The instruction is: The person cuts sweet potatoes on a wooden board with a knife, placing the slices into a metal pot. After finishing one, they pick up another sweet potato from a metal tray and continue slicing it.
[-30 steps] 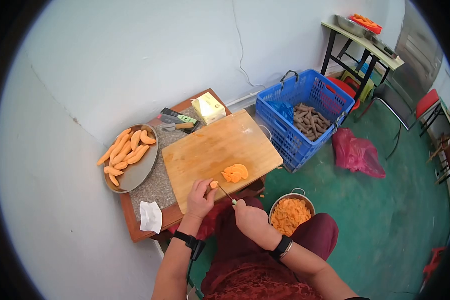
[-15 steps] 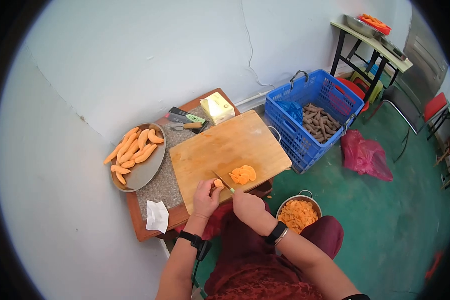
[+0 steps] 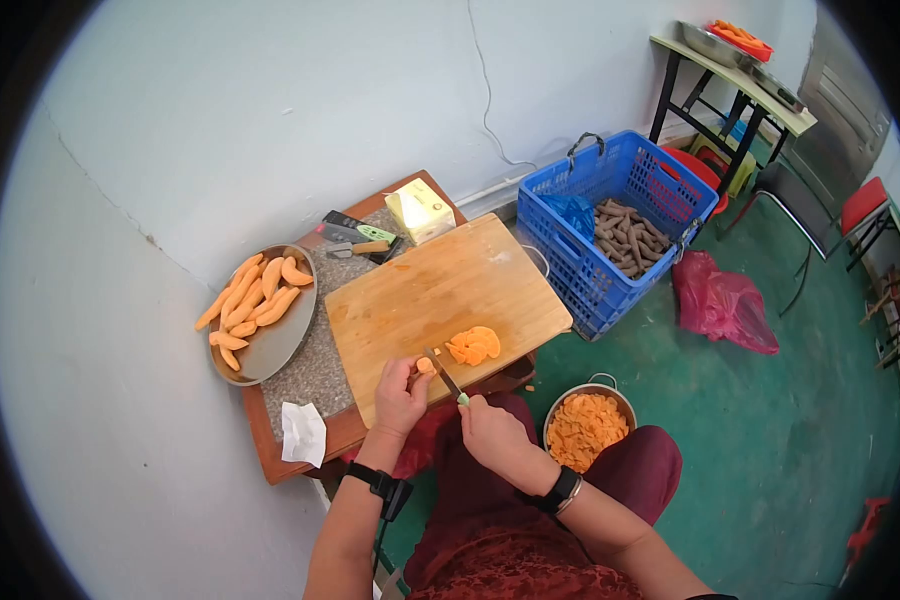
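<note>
My left grip (image 3: 400,395) pinches the orange root stub (image 3: 426,365) at the cutting board's (image 3: 420,290) six o'clock edge. My right grip (image 3: 492,435) clasps the knife (image 3: 443,375), blade just beside it. I'd tuck my fingertips back and cut straight down.

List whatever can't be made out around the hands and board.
Head view only.
- Carrot stub: length hidden under left hand.
- Knife: handle buried in right hand.
- Pot: near rim covered by leg.
- Trays on far table: too small, contents unclear.
</note>
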Available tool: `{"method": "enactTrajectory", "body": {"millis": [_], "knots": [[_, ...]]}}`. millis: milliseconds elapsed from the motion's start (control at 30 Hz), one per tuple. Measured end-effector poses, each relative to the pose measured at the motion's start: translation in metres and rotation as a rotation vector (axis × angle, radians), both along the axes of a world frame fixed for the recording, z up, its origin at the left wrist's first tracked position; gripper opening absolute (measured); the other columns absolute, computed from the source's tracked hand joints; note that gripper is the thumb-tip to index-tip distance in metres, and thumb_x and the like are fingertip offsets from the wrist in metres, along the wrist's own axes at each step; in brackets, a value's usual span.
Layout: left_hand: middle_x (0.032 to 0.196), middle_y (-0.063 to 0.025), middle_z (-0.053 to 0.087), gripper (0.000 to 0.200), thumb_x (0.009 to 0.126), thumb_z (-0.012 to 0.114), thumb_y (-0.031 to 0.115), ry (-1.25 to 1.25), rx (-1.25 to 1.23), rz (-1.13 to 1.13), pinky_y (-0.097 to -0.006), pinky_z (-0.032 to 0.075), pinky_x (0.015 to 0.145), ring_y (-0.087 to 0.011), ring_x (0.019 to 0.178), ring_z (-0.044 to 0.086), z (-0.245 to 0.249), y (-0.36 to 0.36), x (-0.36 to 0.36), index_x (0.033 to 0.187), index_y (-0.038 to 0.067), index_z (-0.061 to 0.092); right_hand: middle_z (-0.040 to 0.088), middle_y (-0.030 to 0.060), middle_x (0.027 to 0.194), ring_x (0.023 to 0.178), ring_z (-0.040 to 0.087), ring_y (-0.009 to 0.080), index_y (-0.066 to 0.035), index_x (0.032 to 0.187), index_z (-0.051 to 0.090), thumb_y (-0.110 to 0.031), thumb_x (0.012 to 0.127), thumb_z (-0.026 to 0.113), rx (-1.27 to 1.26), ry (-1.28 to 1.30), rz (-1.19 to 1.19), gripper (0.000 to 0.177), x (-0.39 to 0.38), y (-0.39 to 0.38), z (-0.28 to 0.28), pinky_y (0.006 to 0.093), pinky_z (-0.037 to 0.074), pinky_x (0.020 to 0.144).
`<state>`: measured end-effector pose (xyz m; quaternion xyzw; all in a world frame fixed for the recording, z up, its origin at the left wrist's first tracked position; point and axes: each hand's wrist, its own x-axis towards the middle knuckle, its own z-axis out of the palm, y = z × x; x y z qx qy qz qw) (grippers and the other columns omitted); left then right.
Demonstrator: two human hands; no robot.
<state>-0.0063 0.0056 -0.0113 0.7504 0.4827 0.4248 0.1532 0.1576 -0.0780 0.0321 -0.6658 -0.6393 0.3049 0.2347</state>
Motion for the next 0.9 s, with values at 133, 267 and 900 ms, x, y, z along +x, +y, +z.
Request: {"method": "enactTrajectory", "body": {"millis": [133,267,900], "knots": [[0.082,-0.0118,0.057,0.02,0.079,0.07,0.006,0.017,0.014,-0.002,-0.0337,0.05,0.063,-0.0264,0.072,0.06,0.001,0.002,-0.001,0.096,0.003,0.061,0.064,0.0202,0.063,0.06,0.066,0.0378,-0.003,0.084,0.049,-0.026,0.096,0.048,-0.012,-0.083,0.024,0.026,-0.004,0.004,-0.003,0.0487,0.053,0.053],[0.082,-0.0118,0.058,0.021,0.078,0.07,0.006,-0.004,-0.002,-0.007,-0.0336,0.05,0.063,-0.0263,0.072,0.06,-0.001,0.004,-0.001,0.096,0.003,0.061,0.064,0.0185,0.063,0.06,0.067,0.0348,-0.003,0.085,0.051,-0.025,0.096,0.047,-0.002,-0.157,0.038,0.025,-0.009,0.009,-0.005,0.0456,0.054,0.052],[0.082,-0.0094,0.058,0.021,0.082,0.067,0.009,-0.16,-0.035,-0.018,-0.03,0.047,0.059,-0.0206,0.066,0.057,-0.011,0.006,-0.004,0.1,0.002,0.06,0.062,0.0206,0.061,0.06,0.066,0.038,-0.003,0.085,0.049,-0.026,0.096,0.048,0.062,-0.103,-0.025,0.026,-0.004,0.009,-0.005,0.0473,0.053,0.051]]}}
